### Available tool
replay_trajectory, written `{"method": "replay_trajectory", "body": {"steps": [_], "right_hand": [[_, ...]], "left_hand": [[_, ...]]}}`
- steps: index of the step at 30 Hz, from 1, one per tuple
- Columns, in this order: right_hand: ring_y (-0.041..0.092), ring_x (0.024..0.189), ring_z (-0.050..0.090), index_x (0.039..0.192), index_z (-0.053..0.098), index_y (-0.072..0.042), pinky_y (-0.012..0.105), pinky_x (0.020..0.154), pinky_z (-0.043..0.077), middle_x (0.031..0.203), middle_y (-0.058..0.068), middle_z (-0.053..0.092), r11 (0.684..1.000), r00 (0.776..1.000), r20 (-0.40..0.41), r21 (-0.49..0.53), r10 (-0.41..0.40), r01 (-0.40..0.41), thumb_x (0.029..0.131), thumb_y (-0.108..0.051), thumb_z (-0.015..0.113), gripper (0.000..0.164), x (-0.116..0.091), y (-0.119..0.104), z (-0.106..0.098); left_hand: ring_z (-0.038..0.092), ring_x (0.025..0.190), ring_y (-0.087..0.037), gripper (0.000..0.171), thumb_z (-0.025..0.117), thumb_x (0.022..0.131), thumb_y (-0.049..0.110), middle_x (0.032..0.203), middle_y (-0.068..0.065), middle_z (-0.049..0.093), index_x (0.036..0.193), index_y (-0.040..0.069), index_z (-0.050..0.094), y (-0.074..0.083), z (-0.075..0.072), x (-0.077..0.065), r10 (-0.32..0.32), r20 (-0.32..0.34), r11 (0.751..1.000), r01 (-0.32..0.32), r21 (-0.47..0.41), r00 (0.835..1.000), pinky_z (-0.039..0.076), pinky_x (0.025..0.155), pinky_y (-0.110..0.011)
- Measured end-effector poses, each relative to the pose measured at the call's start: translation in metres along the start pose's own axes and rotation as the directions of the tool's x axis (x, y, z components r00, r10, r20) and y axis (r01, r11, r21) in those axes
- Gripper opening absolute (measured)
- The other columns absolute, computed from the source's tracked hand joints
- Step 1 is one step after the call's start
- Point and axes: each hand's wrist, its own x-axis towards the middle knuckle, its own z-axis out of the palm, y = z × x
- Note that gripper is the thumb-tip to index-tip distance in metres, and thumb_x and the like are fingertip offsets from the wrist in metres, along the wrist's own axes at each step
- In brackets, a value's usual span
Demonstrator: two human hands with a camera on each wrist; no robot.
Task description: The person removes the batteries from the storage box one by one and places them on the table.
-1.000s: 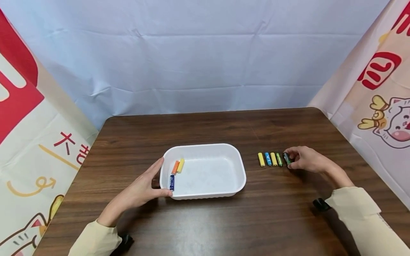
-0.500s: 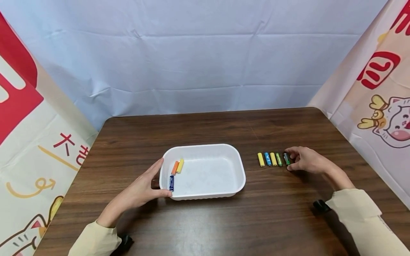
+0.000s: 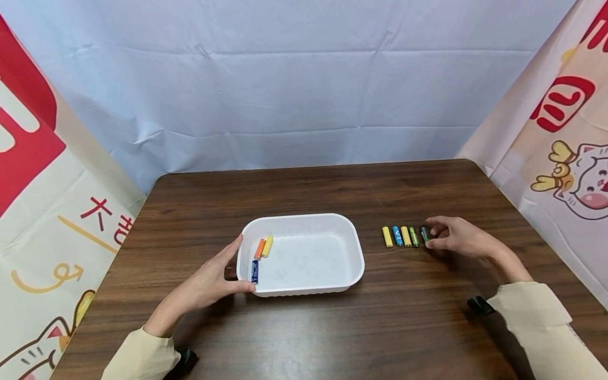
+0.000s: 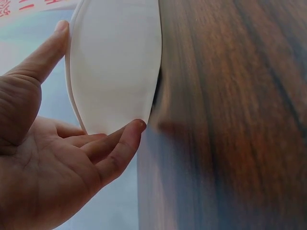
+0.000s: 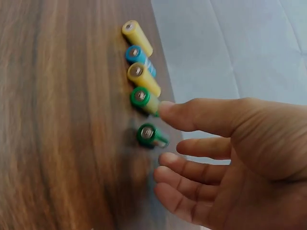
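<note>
A white plastic tray (image 3: pixel 311 258) stands on the table. My left hand (image 3: pixel 211 277) holds its left end, thumb on the near corner of the rim and fingers against the outer wall. Inside lie an orange battery (image 3: pixel 259 248), a yellow battery (image 3: pixel 267 246) and a dark blue battery (image 3: pixel 255 272). To the tray's right, several batteries form a row. Beside the last one, a black-and-green battery (image 5: pixel 147 134), is my right hand (image 5: pixel 225 158). Its thumb and fingers are spread apart around that battery without gripping it. A green battery (image 5: pixel 142 98) lies near the thumb tip.
The row also has a yellow battery (image 3: pixel 387 237) at its left end, a blue battery (image 3: pixel 397 236) and another yellow battery (image 3: pixel 406 236). They lie on the brown wooden table (image 3: pixel 332 338). A white cloth (image 3: pixel 294 95) hangs behind the table, with printed cloths on both sides.
The black-and-green battery turned to line up more closely with the row. My right hand let go of it and drew slightly right. The left hand and tray stayed in place.
</note>
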Motion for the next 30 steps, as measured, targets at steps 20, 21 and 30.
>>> {"method": "replay_trajectory", "body": {"steps": [20, 21, 30], "right_hand": [[0.020, 0.090, 0.065, 0.125, 0.069, 0.000, 0.027, 0.076, 0.053, 0.103, 0.008, 0.071, 0.946, 0.924, -0.227, 0.026, -0.308, 0.322, 0.092, -0.007, 0.078, 0.034, 0.029, -0.141, 0.045], [0.019, 0.090, 0.065, 0.124, 0.070, 0.001, 0.028, 0.076, 0.053, 0.102, 0.007, 0.071, 0.947, 0.925, -0.228, 0.034, -0.304, 0.320, 0.093, -0.007, 0.077, 0.033, 0.032, -0.148, 0.050], [0.020, 0.089, 0.065, 0.122, 0.070, 0.003, 0.033, 0.075, 0.052, 0.100, 0.012, 0.069, 0.941, 0.925, -0.225, 0.071, -0.307, 0.330, 0.092, -0.011, 0.079, 0.035, 0.059, -0.204, 0.096]], "left_hand": [[0.040, 0.143, -0.036, 0.117, 0.088, 0.084, 0.037, 0.167, -0.023, 0.023, 0.165, 0.001, 0.012, 0.000, 0.000, 0.000, 0.013, -0.023, 0.997, -0.011, 0.071, 1.000, 0.035, 0.112, -0.057], [0.039, 0.144, -0.037, 0.117, 0.088, 0.084, 0.037, 0.167, -0.023, 0.023, 0.165, 0.001, 0.012, 0.000, 0.000, 0.000, 0.014, -0.025, 0.997, -0.012, 0.078, 1.000, 0.034, 0.113, -0.058], [0.041, 0.142, -0.035, 0.118, 0.088, 0.083, 0.037, 0.167, -0.023, 0.022, 0.165, 0.001, 0.011, 0.000, 0.000, 0.000, 0.021, -0.027, 0.997, -0.019, 0.070, 0.999, 0.036, 0.112, -0.056]]}}
